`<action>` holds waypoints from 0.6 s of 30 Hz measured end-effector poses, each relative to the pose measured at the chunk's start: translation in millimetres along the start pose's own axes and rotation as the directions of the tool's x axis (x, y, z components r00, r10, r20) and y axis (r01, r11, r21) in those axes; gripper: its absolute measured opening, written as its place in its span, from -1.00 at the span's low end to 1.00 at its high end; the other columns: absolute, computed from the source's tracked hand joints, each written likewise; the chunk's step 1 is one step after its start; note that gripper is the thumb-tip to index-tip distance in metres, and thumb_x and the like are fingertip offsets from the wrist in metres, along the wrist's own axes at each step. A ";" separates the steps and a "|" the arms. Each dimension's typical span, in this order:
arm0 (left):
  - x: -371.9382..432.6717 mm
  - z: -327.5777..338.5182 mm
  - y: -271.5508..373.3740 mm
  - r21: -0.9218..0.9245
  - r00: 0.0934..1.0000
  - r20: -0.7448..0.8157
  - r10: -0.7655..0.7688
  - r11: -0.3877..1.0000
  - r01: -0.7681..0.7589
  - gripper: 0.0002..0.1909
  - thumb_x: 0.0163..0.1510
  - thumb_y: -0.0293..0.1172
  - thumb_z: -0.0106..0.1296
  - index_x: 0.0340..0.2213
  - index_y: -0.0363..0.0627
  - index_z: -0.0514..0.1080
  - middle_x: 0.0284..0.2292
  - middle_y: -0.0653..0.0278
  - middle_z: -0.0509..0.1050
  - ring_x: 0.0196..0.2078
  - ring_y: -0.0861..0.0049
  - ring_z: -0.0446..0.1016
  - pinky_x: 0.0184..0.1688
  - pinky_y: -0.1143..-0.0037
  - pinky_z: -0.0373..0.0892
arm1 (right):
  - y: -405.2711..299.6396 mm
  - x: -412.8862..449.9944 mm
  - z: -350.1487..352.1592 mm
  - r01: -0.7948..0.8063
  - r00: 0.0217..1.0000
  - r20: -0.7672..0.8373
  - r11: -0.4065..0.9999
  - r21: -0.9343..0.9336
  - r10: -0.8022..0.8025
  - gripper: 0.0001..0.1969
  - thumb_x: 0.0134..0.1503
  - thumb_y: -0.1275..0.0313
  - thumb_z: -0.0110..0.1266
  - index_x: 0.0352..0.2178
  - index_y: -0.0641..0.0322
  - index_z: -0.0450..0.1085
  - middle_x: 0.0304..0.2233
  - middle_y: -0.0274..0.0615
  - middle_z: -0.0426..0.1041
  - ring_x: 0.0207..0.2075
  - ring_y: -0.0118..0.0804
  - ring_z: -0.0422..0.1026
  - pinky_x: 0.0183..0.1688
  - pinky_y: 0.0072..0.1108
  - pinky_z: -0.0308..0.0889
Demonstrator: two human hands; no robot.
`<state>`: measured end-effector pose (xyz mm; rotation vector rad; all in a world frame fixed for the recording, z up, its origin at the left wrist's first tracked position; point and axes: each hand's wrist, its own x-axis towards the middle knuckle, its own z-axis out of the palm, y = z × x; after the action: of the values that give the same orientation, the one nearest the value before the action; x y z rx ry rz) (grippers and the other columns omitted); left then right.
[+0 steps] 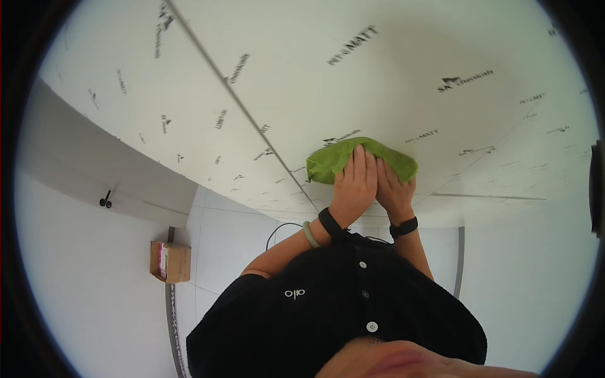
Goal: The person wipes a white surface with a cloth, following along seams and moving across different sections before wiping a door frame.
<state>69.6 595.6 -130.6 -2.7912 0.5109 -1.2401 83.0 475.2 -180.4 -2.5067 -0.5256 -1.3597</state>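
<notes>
A folded green cloth (331, 160) lies against a large pale panel (302, 94) covered in repeated printed writing. My left hand (358, 182) presses the cloth's middle, its fingers extended close together. Beside and touching it, my right hand (396, 186) holds the cloth's right part, some of its fingers partly hidden by the cloth. Black bands circle both wrists, and a pale bangle (310, 235) sits on the left one.
A long straight seam (241, 104) crosses the panel left of the cloth. At the lower left stands an open cardboard box (178, 263) with something inside. A black handle (107, 201) shows on a pale surface at the far left. A dark cable (274, 232) curves behind my left forearm.
</notes>
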 end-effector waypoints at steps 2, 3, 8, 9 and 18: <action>-1.7 7.1 11.2 -0.050 1.000 0.009 0.017 0.999 -0.016 -0.55 -0.08 -0.40 -0.05 -0.14 -0.43 0.28 -0.07 -0.26 0.26 -0.12 0.09 0.35 -0.16 0.31 0.30 | 12.4 -5.9 -5.1 -0.028 1.000 0.014 0.999 0.025 0.027 -0.67 -0.07 0.36 0.08 -0.18 -0.09 0.43 -0.18 -0.57 0.41 -0.14 -0.45 0.36 -0.02 -0.49 0.20; -0.6 9.3 16.8 -0.090 1.000 0.011 0.028 0.996 -0.027 -0.48 -0.11 -0.38 0.00 -0.13 -0.51 0.25 -0.06 -0.39 0.21 -0.10 -0.04 0.33 -0.17 0.24 0.29 | 18.8 -6.1 -8.2 -0.016 1.000 0.015 1.000 0.022 0.016 -0.66 -0.08 0.36 0.08 -0.18 -0.08 0.43 -0.17 -0.57 0.41 -0.14 -0.45 0.36 0.00 -0.48 0.19; 9.1 15.4 46.8 -0.117 0.998 -0.013 0.058 0.991 -0.059 -0.41 -0.17 -0.29 0.07 -0.12 -0.46 0.26 -0.04 -0.34 0.21 -0.10 -0.02 0.33 -0.16 0.27 0.29 | 50.8 -14.8 -20.8 -0.007 1.000 0.016 1.000 -0.020 0.008 -0.62 -0.10 0.36 0.07 -0.15 -0.07 0.41 -0.14 -0.58 0.40 -0.12 -0.47 0.34 0.03 -0.46 0.17; 10.0 16.9 53.2 -0.113 0.998 -0.034 0.061 0.992 -0.064 -0.40 -0.18 -0.27 0.08 -0.12 -0.44 0.26 -0.03 -0.31 0.21 -0.09 0.00 0.33 -0.16 0.28 0.29 | 57.2 -18.8 -22.4 0.002 1.000 0.026 0.999 -0.042 -0.001 -0.62 -0.09 0.36 0.06 -0.15 -0.06 0.40 -0.12 -0.55 0.39 -0.11 -0.45 0.33 0.03 -0.45 0.16; 25.0 21.8 102.2 -0.209 0.998 -0.029 0.047 0.976 -0.052 -0.43 -0.17 -0.12 0.08 -0.11 -0.15 0.33 -0.01 0.11 0.29 -0.17 0.43 0.38 -0.21 0.39 0.26 | 112.6 -43.6 -40.1 -0.021 0.998 0.062 0.997 -0.069 0.026 -0.64 -0.05 0.37 0.02 -0.14 0.07 0.36 -0.09 -0.33 0.36 -0.06 -0.27 0.32 -0.03 -0.37 0.20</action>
<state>72.5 489.1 -145.1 -2.9150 0.7510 -1.2801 78.3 349.6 -200.0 -2.6093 -0.4681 -1.3154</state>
